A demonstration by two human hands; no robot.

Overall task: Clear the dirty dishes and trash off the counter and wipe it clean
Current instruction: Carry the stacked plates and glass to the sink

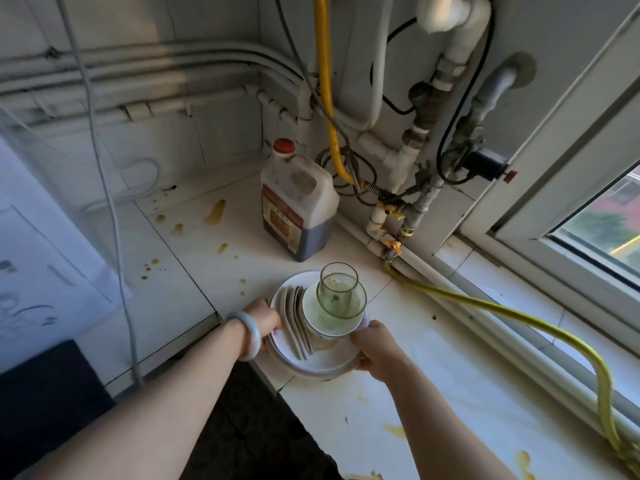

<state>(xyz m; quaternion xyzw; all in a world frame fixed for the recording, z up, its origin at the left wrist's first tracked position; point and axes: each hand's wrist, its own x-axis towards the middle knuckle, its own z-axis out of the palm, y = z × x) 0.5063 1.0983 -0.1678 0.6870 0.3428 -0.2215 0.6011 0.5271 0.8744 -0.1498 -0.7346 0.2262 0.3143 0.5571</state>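
The stack of plates [322, 363] sits at the counter's [207, 271] near edge, partly overhanging it, directly between the two hands. The left hand [268, 320] grips the left rim and the right hand [375, 351] grips the near-right rim, both equally close. A bowl [332, 323] holding an upright glass [337, 289] rides right of centre, with the utensils [299, 320] lying loose and pointing away, so the lift probably needs to stay level.
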